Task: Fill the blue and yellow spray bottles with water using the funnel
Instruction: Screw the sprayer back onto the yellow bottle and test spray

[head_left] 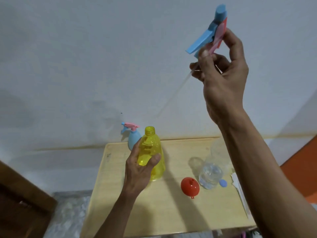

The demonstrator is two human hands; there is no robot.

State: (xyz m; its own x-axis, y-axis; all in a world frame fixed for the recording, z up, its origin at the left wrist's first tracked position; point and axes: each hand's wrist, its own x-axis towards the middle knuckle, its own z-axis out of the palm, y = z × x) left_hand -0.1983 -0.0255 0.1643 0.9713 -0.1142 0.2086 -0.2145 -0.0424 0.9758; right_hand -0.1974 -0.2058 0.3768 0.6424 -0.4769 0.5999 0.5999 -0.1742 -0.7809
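- My left hand point(137, 170) grips the yellow spray bottle point(151, 153) around its body, fingers curled behind, thumb across the front. Bottle upright, base at the wooden table point(171, 212); whether it touches the surface I cannot tell.
- Yellow bottle's neck is uncapped, threads exposed, mouth open. Interior looks empty through the translucent wall.
- Blue spray bottle point(134, 140) stands just behind the yellow one, near the table's far edge by the white wall point(85, 57). Its pink-and-blue trigger head is on, nozzle pointing left.
- Red funnel point(189, 186) lies on the table to the right of the yellow bottle, wide mouth facing me, small tab at its near edge. Not touched by either hand.
- Clear water bottle point(211, 174) sits just right of the funnel, uncapped, partly filled. A small blue cap point(223, 183) rests beside its base.
- White paper or tissue point(240, 189) lies along the table's right edge, partly hidden by my forearm.
- My right hand point(223, 79) is raised well above the table, fingers pinching the blue-and-pink spray head point(207, 33) at its collar. Its clear dip tube point(173, 95) hangs down-left toward the yellow bottle, end blurred.
- Hands well apart, each clamped on its own part.
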